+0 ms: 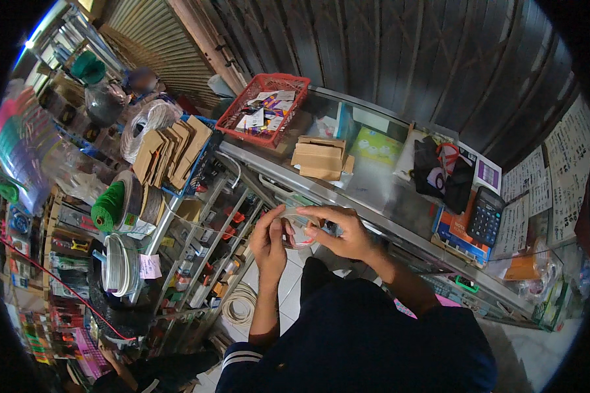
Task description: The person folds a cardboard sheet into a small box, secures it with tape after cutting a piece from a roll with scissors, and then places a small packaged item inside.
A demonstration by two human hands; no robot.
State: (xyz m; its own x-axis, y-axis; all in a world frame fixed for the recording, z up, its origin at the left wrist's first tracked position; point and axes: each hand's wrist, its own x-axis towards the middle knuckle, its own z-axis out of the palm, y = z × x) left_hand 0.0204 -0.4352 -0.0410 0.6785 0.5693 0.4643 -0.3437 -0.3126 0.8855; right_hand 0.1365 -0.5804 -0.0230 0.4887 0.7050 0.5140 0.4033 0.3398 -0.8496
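In front of my body, both hands hold a clear, ring-shaped thing [299,245] that looks like a roll of clear tape; its exact kind is hard to make out. The fingers and thumb of my left hand [269,245] close on its left side. My right hand [349,237] grips it from the right, with the thumb bent across its near part. Some red shows inside or behind the ring. Just beyond the hands runs the metal front edge of a glass counter [367,215].
On the counter stand a red basket [299,84] of small packets, a brown cardboard box [319,158], a black bag [462,180] and a calculator [486,213]. Shelves of goods, green twine [109,206] and cable coils [120,265] crowd the left. Another person's arm [119,368] shows at lower left.
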